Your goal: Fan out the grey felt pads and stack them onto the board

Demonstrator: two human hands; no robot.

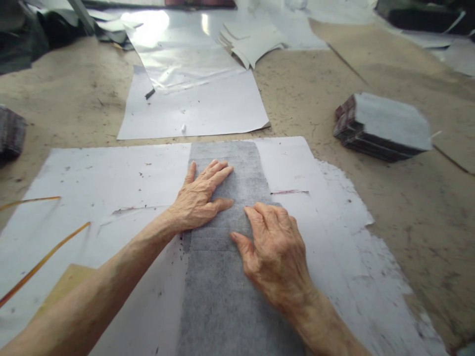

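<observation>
Grey fabric-like pieces [226,296] lie overlapping in a column on a large white sheet [144,277]. My left hand [202,195] rests flat on the upper part of the grey column, fingers spread and pointing up and right. Lower and to the right, my right hand [276,247] touches the grey material near its right edge with bent fingers, the thumb apart from them. Neither hand is seen to grip anything. The palms' undersides are hidden.
A stack of grey-topped pieces [389,121] stands at the right, and another dark stack [11,133] at the left edge. Beyond the work lie a white sheet [208,113] and clear film [185,54]. Amber strips [48,259] and a yellowish piece [67,284] are at the left.
</observation>
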